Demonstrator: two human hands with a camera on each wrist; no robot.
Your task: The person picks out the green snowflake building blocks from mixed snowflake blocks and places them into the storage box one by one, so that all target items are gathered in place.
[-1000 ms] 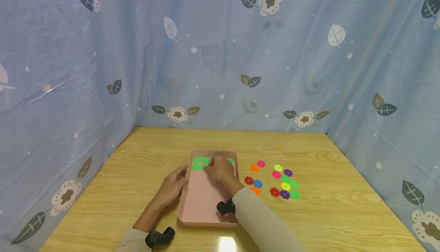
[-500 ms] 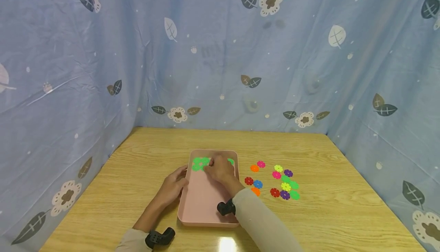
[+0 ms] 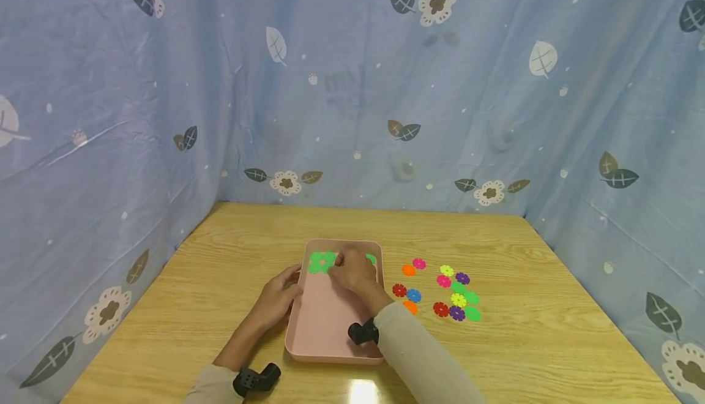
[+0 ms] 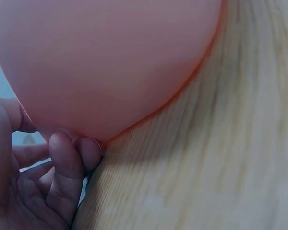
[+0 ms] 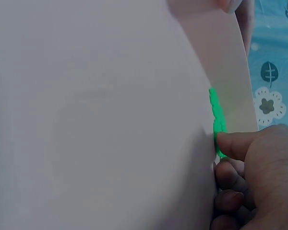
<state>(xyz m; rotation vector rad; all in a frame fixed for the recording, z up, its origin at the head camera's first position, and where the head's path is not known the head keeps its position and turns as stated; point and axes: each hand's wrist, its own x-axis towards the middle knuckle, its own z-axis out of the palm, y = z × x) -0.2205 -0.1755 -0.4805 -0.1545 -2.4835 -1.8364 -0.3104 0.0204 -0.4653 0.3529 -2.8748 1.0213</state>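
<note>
A pink tray [image 3: 325, 324] lies on the table, with several green flower-shaped discs [image 3: 316, 267] along its far end. My left hand [image 3: 275, 300] holds the tray's left wall, thumb at the rim and fingers outside; the left wrist view shows its fingertips against the tray edge [image 4: 115, 72]. Inside the tray, my right hand [image 3: 355, 275] is over the far end, covering some discs. Another green disc [image 3: 371, 259] shows just right of it. In the right wrist view, the thumb and curled fingers pinch a green disc [image 5: 218, 115], seen edge-on beside other green ones.
On the table [image 3: 523, 343] right of the tray lie loose discs: orange [image 3: 409, 270], pink [image 3: 419, 264], red [image 3: 399, 291], blue [image 3: 414, 295], yellow [image 3: 458, 300], purple [image 3: 457, 313] and green [image 3: 472, 313]. A blue patterned curtain [image 3: 352, 98] surrounds the table's back and sides.
Both hands, the tray and the discs keep their places. Only the head view shifts very slightly.
</note>
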